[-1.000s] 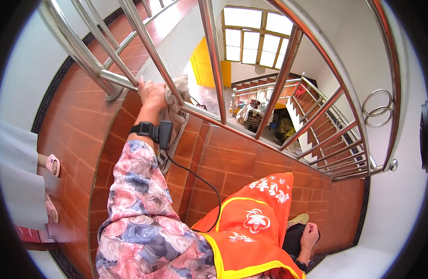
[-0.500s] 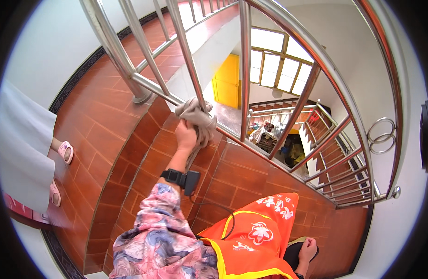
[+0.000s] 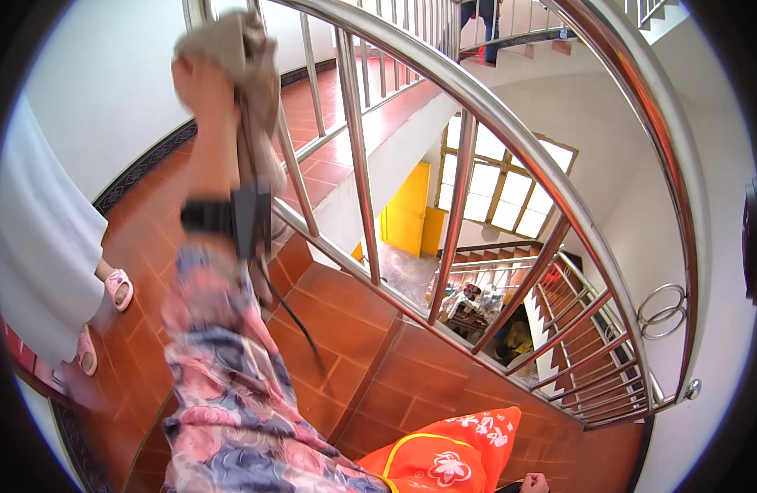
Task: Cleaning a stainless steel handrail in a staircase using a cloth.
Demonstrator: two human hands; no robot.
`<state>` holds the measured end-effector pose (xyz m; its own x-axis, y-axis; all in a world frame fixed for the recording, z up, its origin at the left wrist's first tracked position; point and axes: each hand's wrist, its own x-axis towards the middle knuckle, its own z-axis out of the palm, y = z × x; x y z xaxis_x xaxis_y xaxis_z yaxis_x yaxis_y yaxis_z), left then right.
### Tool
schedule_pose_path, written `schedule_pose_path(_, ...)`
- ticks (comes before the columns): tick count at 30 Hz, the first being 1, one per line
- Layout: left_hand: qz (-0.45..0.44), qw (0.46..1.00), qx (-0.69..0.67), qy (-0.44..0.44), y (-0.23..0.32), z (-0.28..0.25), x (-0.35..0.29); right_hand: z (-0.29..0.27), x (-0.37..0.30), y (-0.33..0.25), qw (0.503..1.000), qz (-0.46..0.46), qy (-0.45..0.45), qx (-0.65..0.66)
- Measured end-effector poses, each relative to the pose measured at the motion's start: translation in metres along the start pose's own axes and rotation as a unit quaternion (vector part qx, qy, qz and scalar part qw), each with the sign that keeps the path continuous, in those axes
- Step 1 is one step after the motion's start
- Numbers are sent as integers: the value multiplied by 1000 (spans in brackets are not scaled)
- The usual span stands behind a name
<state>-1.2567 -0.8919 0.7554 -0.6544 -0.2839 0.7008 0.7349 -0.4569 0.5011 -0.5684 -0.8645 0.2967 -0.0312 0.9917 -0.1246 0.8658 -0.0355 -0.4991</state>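
Observation:
My left hand [image 3: 199, 86] is raised at the upper left, its fingers closed round a grey-beige cloth [image 3: 245, 53]. The cloth is pressed around the top part of a stainless-steel railing [image 3: 352, 131], and a length of it hangs down along my wrist; hand and cloth are slightly blurred. A black device on a strap [image 3: 230, 218] sits on this wrist, with a cable running from it. Only a bit of my right hand [image 3: 535, 483] shows at the lower edge, with curled fingers beside my orange apron [image 3: 452, 456]. What it holds, if anything, is hidden.
Red-tiled stairs [image 3: 337, 320] lie beneath me. Through the bars, a drop opens to a lower floor with a yellow door [image 3: 407, 218] and piled items. On the left stands a person in a pale skirt [image 3: 46, 246] and pink slippers. Another person's legs [image 3: 487, 29] show beyond the railing.
My left hand has moved with the cloth from the railing's low bar up to its upper part. The view has shifted, and less of my right hand shows.

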Motion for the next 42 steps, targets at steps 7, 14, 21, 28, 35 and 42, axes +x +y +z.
schedule_pose_path(7,128,940,315,-15,-72,40,22,-2,4,-6,999,19,-15,-28)
schedule_pose_path(14,53,827,517,-217,-136,-65,-137,10,19,-16,998,4,-26,-65)
schedule_pose_path(21,125,813,505,-262,-137,-145,-220,11,17,-13,999,-16,-32,1)
schedule_pose_path(28,181,747,553,-323,-160,-165,-189,3,10,2,999,-8,-30,31)
schedule_pose_path(35,63,781,580,-225,-186,-151,-96,1,13,-12,998,5,-67,8)
schedule_pose_path(42,226,615,633,-413,-185,-130,-100,40,32,47,994,14,-33,107)
